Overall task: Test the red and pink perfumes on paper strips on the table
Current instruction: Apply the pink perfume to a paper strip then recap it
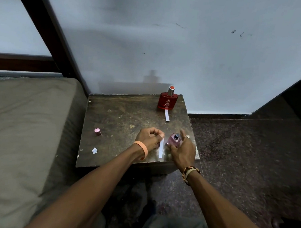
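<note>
Small worn dark table (pixel 125 115) set against a grey wall (pixel 185 54), with a mattress (pixel 25 124) along its left edge and speckled floor (pixel 250 146) to its right. Pink cap (pixel 97 131) lies near the left edge, well apart from both hands. Crumpled paper scrap (pixel 94 150) sits near the near-left corner. Red perfume bottle (pixel 167 100) stands upright at the far-right corner, cap on, with a second paper strip (pixel 167 115) flat just in front of it. Nothing lies between the hands and the bottles.

Left hand (pixel 149 138), orange wristband (pixel 142 149) on the wrist, has its fingers (pixel 155 131) curled and pinches the top of a paper strip (pixel 161 148), which hangs toward the near edge. Right hand (pixel 182 151), with ring (pixel 187 136) and beaded bracelet (pixel 190 172), grips the pink perfume bottle (pixel 174 141) near the near-right corner. Its thumb is on the bottle's near-left side, and its index finger is raised and blurred beside the uncapped sprayer. Strip is just left of the bottle; cannot tell if they touch.
</note>
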The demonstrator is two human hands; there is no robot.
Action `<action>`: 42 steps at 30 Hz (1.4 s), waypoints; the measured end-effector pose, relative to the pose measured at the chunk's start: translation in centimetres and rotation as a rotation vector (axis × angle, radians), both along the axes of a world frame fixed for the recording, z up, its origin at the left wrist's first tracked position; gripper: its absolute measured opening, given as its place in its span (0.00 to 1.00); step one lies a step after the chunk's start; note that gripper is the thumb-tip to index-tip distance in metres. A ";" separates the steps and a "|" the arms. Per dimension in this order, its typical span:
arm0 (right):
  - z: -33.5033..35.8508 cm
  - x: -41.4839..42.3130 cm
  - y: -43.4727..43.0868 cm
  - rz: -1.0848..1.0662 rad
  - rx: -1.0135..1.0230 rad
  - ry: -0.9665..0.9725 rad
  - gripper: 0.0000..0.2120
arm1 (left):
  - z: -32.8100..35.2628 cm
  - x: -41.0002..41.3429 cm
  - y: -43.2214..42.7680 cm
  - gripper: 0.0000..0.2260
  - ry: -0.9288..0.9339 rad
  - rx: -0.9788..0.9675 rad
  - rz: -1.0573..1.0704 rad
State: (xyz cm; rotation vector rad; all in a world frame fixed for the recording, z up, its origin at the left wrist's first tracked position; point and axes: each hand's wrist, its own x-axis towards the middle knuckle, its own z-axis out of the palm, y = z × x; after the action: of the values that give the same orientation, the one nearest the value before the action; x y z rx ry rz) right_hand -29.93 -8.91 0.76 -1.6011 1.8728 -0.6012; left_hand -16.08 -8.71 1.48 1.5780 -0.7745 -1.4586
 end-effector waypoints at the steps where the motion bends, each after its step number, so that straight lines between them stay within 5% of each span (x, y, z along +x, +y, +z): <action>1: 0.5 -0.1 0.1 -0.001 -0.044 -0.001 0.35 | 0.4 0.7 0.3 0.04 -0.004 -0.008 0.010; 9: 3.8 4.6 1.3 0.226 -0.510 0.194 0.22 | 3.9 10.7 3.3 0.03 0.036 -0.053 0.191; 15: 2.9 13.8 1.2 0.508 -0.279 0.044 0.16 | 4.1 18.8 5.8 0.05 0.009 -0.015 0.401; 24: -1.0 22.6 0.8 0.777 -0.049 0.165 0.12 | 0.3 23.0 6.1 0.06 0.052 0.125 0.426; 28: -2.0 23.6 0.3 0.812 -0.016 0.223 0.22 | -1.0 22.8 5.2 0.07 0.030 0.151 0.375; 42: 2.4 18.3 0.4 0.608 -0.161 0.065 0.08 | 3.5 17.9 3.3 0.03 0.079 0.037 0.286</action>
State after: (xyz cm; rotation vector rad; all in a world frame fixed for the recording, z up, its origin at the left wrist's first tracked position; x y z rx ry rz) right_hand -11.61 -8.54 3.13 -2.1822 1.2899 -0.4354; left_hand 1.77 -5.44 4.95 1.5756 -0.4565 -1.3221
